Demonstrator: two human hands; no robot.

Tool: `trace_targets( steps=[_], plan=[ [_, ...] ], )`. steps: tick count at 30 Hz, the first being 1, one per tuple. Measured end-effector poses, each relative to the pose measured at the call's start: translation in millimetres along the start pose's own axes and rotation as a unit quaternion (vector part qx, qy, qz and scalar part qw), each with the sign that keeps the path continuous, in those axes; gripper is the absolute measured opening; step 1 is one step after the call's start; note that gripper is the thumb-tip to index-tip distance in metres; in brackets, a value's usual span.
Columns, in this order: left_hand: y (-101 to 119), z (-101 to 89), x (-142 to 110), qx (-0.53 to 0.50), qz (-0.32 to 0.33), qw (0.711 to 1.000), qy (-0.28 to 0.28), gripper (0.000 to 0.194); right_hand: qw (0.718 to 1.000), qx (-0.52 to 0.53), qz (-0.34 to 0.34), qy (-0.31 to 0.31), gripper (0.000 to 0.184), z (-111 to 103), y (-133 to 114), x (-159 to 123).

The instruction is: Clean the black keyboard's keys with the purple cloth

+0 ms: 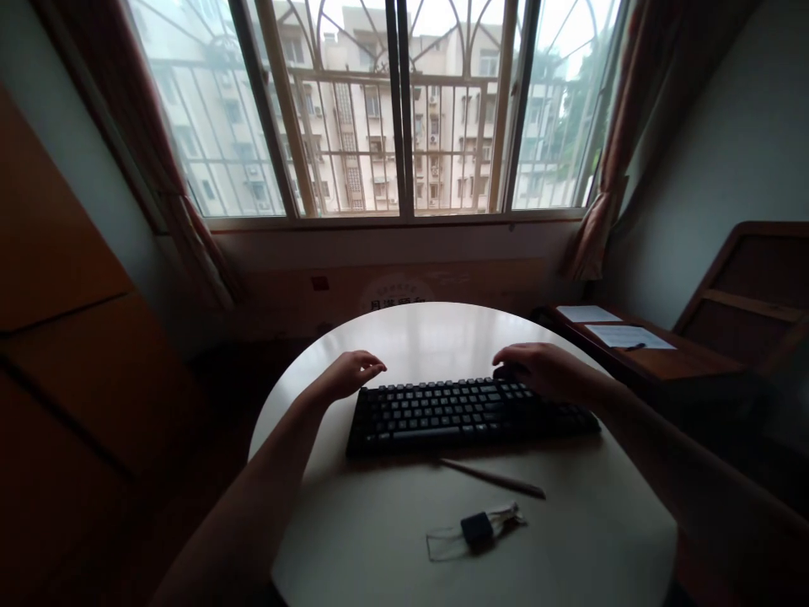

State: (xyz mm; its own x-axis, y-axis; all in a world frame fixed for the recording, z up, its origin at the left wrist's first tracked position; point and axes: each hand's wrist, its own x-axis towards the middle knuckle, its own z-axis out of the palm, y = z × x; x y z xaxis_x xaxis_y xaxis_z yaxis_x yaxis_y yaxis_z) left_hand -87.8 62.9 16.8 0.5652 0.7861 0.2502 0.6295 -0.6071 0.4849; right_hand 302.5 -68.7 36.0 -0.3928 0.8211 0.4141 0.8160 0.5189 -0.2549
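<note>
A black keyboard [436,413] lies on the white round table [354,514]. My left hand [346,375] is by its far left corner, fingers loosely stretched to the right and apart, with nothing in them. Over the keyboard's far right part is my right hand [543,367], its fingers curled around or over a dark thing [511,371] too shadowed to name. On the near side lies a slim, pointed stick-like tool [493,479]. Closer to me rests a small black block [477,531] with a thin wire loop on one side and pale strands on the other.
To the right, a low brown table [701,358] carries paper sheets [625,337] and a dark pen [634,346]. A wooden chair back [746,308] stands behind it. An orange-brown cabinet [69,362] is on the left, and a barred window [442,143] lies ahead.
</note>
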Motion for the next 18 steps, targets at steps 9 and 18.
trace_targets(
  steps=[9, 18],
  plan=[
    [-47.3, 6.8, 3.4, -0.041, -0.115, 0.992, -0.019, 0.041, 0.969, 0.012, -0.246, -0.010, 0.021, 44.9, -108.5, 107.2],
    [-50.8, 7.7, 2.5, -0.101, -0.041, 0.993, -0.050, 0.047, 0.970, 0.044, -0.229, -0.063, 0.025, 120.0, -123.8, 118.6]
  ],
)
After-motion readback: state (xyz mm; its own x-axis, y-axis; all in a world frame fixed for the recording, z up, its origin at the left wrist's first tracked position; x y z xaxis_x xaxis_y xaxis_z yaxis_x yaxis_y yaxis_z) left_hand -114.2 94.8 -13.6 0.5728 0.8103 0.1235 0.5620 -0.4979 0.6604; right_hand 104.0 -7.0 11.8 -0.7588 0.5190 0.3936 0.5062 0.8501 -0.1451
